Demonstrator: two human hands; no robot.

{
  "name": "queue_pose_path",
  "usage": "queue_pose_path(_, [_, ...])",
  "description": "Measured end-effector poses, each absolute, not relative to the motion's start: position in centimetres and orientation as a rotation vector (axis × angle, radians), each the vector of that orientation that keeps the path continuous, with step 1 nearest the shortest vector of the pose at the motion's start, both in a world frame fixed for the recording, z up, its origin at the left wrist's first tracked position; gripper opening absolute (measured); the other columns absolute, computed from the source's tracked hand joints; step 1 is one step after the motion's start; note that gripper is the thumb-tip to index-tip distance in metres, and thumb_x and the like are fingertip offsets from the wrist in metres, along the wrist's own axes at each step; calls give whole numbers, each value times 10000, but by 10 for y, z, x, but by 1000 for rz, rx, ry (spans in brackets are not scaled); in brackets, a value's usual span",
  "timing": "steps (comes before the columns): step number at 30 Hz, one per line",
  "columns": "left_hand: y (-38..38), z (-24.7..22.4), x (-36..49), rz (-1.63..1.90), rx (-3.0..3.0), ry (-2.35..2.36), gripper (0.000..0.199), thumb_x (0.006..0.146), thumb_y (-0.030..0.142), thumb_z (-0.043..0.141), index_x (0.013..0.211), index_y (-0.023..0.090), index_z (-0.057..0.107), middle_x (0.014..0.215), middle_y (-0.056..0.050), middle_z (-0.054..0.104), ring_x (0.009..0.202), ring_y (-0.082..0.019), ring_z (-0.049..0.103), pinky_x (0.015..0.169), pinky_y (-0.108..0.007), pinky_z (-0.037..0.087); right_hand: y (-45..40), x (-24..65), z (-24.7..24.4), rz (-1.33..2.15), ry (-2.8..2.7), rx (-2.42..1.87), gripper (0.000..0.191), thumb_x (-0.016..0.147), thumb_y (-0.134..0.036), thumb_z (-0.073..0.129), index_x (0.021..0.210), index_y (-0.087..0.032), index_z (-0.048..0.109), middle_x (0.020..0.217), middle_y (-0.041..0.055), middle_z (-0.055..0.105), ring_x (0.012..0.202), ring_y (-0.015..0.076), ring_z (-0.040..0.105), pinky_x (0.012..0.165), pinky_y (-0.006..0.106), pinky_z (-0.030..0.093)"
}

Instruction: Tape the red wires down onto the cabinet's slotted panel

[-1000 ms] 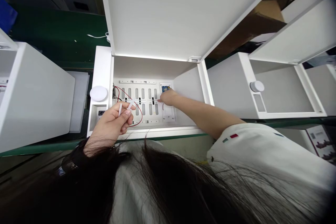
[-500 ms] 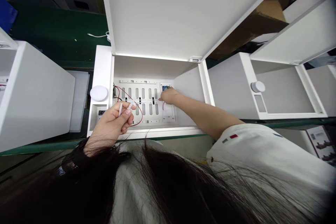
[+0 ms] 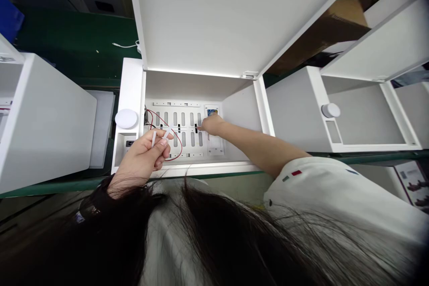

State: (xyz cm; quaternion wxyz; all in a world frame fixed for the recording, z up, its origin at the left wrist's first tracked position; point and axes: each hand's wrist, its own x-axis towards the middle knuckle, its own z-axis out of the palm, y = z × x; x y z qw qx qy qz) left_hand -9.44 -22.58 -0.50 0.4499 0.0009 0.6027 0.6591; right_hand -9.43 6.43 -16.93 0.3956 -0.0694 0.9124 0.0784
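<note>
An open white box [image 3: 201, 170] holds a slotted white panel [image 3: 187, 139] with black clips, a red wire [image 3: 181, 144] and a blue circuit board [image 3: 212, 111]. Over the box's left part, my left hand [image 3: 151, 151] is closed on thin white strips [image 3: 166, 133]. My right hand [image 3: 212, 124] reaches inside, its fingertips at the rightmost black clip [image 3: 196, 128], just below the circuit board. Its fingers look bent together; whether anything small is between them is hidden.
The box's raised lid [image 3: 208, 18] stands behind. Other white boxes are at left [image 3: 50, 120] and right [image 3: 291, 107]. A white round knob [image 3: 126, 119] sits on the left edge. A cardboard box [image 3: 346, 15] lies at the back right.
My right hand has shifted slightly left and down, toward the rightmost black clip, showing more of the circuit board. My left hand stays almost still with the white strips.
</note>
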Motion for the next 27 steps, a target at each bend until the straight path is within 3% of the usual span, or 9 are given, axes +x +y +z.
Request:
queue_pose_path(11, [-226,-4,-93,1609,13,1523,137,846,305,502,950,218,524,630,43,483,437,-31,316,408,-171,205,73,-92,-165,293,2216,-64,431,900,-395,366,948,-98,675,958,193,653,951,306,579,879,481,340])
queue_pose_path(15, [-227,-3,-92,1609,31,1539,148,848,317,497,949,211,517,636,44,479,447,-32,328,412,-174,208,67,-95,-156,237,2257,-99,306,869,-290,444,1039,-159,662,995,161,654,971,281,581,898,453,335])
queue_pose_path(20, [-227,-1,-91,1617,45,1559,164,854,329,480,957,204,510,641,44,477,453,-35,317,414,-179,210,59,-97,-142,160,2324,-57,293,843,-273,484,1022,-158,685,950,169,669,956,293,597,882,461,358])
queue_pose_path(23, [-226,-1,-90,1615,91,1570,175,860,330,470,962,196,517,648,39,488,462,-35,323,419,-174,213,57,-103,-120,82,2381,-42,316,795,-191,530,1076,-239,667,996,115,677,975,256,599,864,400,397])
queue_pose_path(25, [-225,-1,-89,1608,129,1575,192,862,341,465,961,187,525,662,33,505,462,-33,327,423,-173,218,51,-108,-94,-67,2490,-34,355,826,-204,493,1148,-283,621,1086,71,659,1007,208,587,846,331,422])
queue_pose_path(27, [-225,-3,-89,1584,147,1585,213,857,357,473,946,173,533,672,24,522,461,-35,332,422,-176,223,37,-108,-58,-500,2632,-34,331,882,-307,434,1155,-258,614,1116,51,651,993,165,588,830,279,441])
